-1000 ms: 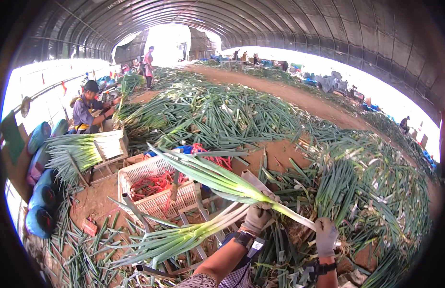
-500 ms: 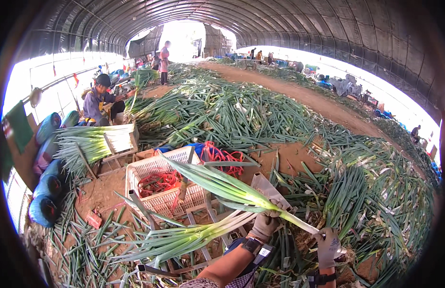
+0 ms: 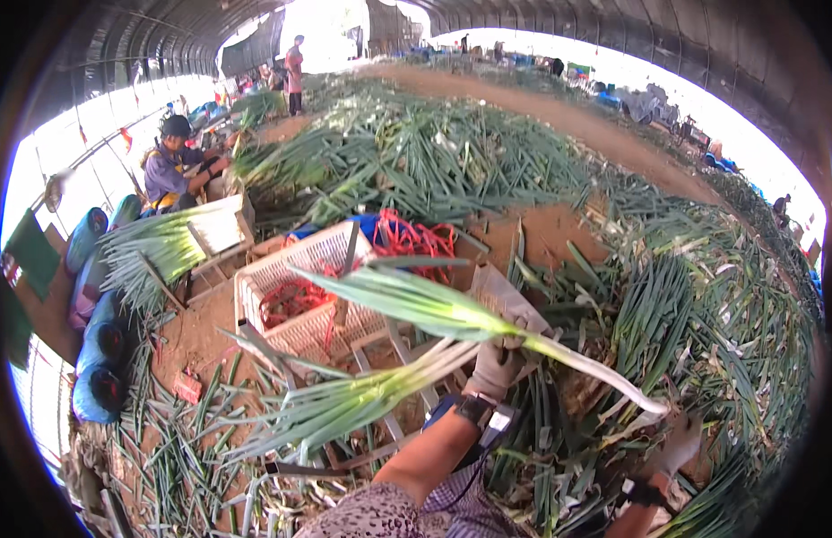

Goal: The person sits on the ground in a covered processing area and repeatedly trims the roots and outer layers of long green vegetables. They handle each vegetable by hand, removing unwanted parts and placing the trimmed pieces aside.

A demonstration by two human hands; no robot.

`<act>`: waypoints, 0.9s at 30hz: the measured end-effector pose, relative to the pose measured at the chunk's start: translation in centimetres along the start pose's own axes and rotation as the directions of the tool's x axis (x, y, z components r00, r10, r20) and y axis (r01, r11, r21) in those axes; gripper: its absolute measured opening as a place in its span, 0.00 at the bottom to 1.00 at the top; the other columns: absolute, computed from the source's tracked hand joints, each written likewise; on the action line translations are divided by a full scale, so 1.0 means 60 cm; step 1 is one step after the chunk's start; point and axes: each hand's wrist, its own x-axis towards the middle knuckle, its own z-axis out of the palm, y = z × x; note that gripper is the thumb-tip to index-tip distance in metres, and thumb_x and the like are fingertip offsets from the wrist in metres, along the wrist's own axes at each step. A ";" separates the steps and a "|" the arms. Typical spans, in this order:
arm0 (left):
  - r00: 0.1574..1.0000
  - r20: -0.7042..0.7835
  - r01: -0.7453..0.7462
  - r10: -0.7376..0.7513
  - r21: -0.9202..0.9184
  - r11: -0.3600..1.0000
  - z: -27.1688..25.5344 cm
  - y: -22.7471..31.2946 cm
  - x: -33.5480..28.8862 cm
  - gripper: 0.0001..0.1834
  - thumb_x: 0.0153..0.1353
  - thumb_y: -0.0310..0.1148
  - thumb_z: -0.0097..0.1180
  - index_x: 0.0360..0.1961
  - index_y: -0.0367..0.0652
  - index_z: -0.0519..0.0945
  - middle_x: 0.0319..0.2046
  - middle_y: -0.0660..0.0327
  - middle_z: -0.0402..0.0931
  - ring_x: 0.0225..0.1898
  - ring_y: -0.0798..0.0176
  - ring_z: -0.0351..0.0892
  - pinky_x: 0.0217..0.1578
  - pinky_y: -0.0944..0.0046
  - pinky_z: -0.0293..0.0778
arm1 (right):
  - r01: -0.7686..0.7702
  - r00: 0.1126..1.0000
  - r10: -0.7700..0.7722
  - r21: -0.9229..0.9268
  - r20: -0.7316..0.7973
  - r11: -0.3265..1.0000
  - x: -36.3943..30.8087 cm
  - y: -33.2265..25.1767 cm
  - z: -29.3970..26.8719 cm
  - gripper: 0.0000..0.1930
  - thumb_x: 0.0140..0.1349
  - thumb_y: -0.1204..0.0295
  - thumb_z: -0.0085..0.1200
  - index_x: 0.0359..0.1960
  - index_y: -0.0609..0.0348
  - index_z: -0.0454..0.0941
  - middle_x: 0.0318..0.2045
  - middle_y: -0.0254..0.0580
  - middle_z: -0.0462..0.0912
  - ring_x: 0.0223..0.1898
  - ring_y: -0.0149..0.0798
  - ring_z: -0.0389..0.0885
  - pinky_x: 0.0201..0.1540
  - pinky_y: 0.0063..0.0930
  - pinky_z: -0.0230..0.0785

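Head camera: the left hand point(image 3: 495, 369), in a pale grey-white fabric glove, has its fingers curled round a long green-and-white leek point(image 3: 425, 308), which slants across the middle, leaves up to the left and stem end down to the right. The right hand point(image 3: 678, 444), in a similar glove, is just beside that lower end (it is blurred, so how far its fingers spread, or whether they touch the stem, I can't make out). Below the leek, a loose bundle of thinner green-and-white stalks point(image 3: 349, 403) lies over a grey metal frame point(image 3: 395, 345), white ends running toward the left hand. The leek's leaves pass in front of the right edge of a cream slatted plastic crate point(image 3: 299, 334) holding tangled red plastic ribbons point(image 3: 288, 303). For room, a patch of brown earth point(image 3: 528, 235) spreads beyond; a green leek heap point(image 3: 470, 152) borders its far edge, and another leafy pile point(image 3: 721, 350) crowds the right hand's side
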 end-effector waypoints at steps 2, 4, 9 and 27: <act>0.999 -0.048 -0.019 0.022 0.072 0.997 0.031 -0.007 -0.004 0.13 0.54 0.23 0.60 0.31 0.48 0.67 0.25 0.67 0.64 0.34 0.63 0.69 0.39 0.58 0.72 | 0.122 0.992 -0.118 0.107 -0.043 0.987 -0.003 0.115 0.012 0.11 0.67 0.71 0.51 0.44 0.67 0.78 0.33 0.40 0.80 0.32 0.38 0.77 0.34 0.30 0.68; 0.999 -0.008 -0.039 0.039 0.018 0.999 0.022 0.002 -0.008 0.13 0.55 0.22 0.61 0.32 0.48 0.68 0.28 0.66 0.67 0.35 0.62 0.71 0.42 0.58 0.74 | -0.262 0.961 0.149 0.593 0.233 0.761 -0.014 0.087 0.037 0.13 0.70 0.67 0.50 0.46 0.65 0.76 0.30 0.32 0.75 0.28 0.29 0.71 0.29 0.25 0.64; 0.989 -0.145 -0.033 0.041 0.060 0.998 0.041 -0.022 -0.002 0.12 0.53 0.16 0.53 0.31 0.45 0.66 0.29 0.65 0.62 0.37 0.62 0.69 0.56 0.53 0.69 | -0.484 0.843 -0.035 0.786 0.536 0.384 -0.072 -0.002 0.059 0.18 0.71 0.56 0.50 0.48 0.60 0.74 0.29 0.26 0.69 0.28 0.24 0.65 0.29 0.19 0.61; 0.996 0.056 0.061 -0.071 0.159 0.985 -0.038 0.012 0.015 0.15 0.52 0.15 0.56 0.32 0.45 0.65 0.31 0.67 0.62 0.36 0.66 0.66 0.55 0.57 0.69 | -0.087 0.996 0.031 0.910 0.082 0.406 0.088 0.098 -0.057 0.09 0.69 0.67 0.45 0.30 0.51 0.74 0.19 0.24 0.69 0.18 0.22 0.66 0.23 0.19 0.61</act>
